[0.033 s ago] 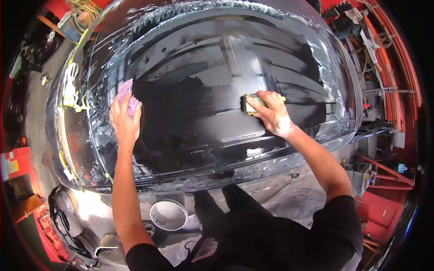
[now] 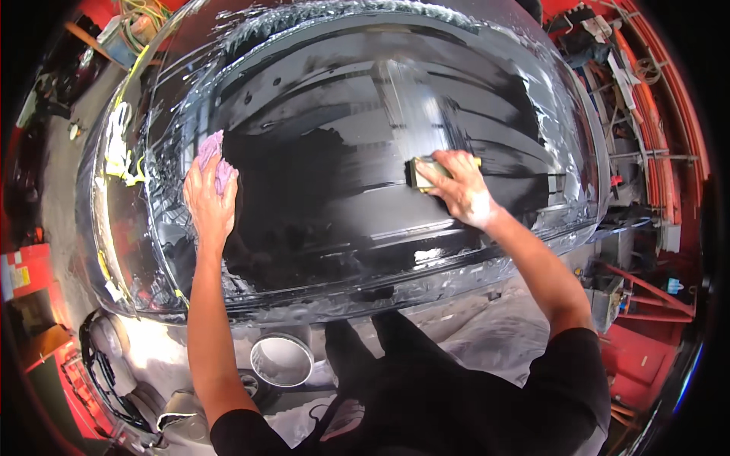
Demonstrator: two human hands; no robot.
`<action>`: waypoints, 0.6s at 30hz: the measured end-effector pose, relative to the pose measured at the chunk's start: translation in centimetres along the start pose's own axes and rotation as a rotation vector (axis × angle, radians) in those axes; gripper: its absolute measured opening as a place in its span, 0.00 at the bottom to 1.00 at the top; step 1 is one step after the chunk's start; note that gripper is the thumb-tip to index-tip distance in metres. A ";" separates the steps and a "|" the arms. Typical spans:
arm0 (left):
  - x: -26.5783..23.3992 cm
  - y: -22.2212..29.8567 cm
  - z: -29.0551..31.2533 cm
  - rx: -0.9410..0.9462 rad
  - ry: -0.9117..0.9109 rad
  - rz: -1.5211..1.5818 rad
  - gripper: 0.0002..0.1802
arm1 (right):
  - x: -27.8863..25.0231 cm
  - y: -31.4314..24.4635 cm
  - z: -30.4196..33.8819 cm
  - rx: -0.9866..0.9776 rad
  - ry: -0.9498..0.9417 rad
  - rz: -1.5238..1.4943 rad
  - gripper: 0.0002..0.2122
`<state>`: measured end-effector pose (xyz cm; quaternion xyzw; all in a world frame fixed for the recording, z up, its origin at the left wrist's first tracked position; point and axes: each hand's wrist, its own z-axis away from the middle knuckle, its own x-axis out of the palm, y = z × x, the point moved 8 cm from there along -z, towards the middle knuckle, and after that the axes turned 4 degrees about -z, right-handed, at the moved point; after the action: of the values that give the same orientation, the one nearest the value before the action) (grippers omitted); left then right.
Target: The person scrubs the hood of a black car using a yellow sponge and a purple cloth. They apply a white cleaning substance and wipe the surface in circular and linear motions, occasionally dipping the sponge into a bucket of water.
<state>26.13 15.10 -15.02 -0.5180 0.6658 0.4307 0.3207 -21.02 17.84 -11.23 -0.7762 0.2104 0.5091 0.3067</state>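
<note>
A large, glossy black car panel (image 2: 327,213) lies in front of me, with a pale streaked band running down its middle. On its left part rests my left hand (image 2: 207,201), closed over a crumpled pink cloth (image 2: 213,144). My right hand (image 2: 462,186) grips a pale block (image 2: 420,175) with yellowish edges, which looks like a sanding block, against the panel right of its middle. The face of the block against the panel is hidden.
Crinkled clear film (image 2: 544,114) edges the panel. Strips of yellow and white masking (image 2: 119,148) run down the left side. By my legs stands a white bucket (image 2: 281,359). A red metal rack (image 2: 654,285) is at the right, and coiled hoses (image 2: 142,29) lie at upper left.
</note>
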 end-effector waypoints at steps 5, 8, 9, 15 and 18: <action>1.8 3.2 -1.2 0.028 -0.049 0.101 0.28 | -1.3 11.0 -13.2 0.140 0.170 0.205 0.25; 1.7 2.4 -0.5 0.042 -0.036 0.076 0.28 | 0.2 9.5 -11.7 0.183 0.212 0.208 0.26; 1.3 1.4 -0.7 0.038 -0.013 0.045 0.27 | 0.3 6.9 -11.2 0.150 0.233 0.187 0.26; 0.3 1.1 -0.4 0.031 0.009 0.043 0.27 | -2.1 2.1 0.8 0.032 -0.009 0.034 0.28; 1.4 1.7 -0.6 0.027 0.005 0.073 0.29 | -2.0 11.2 -8.4 0.140 0.147 0.201 0.26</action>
<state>24.18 14.17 -15.59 -0.4902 0.6906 0.4319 0.3102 -23.47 3.99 -9.84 -0.7631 0.3442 0.4630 0.2913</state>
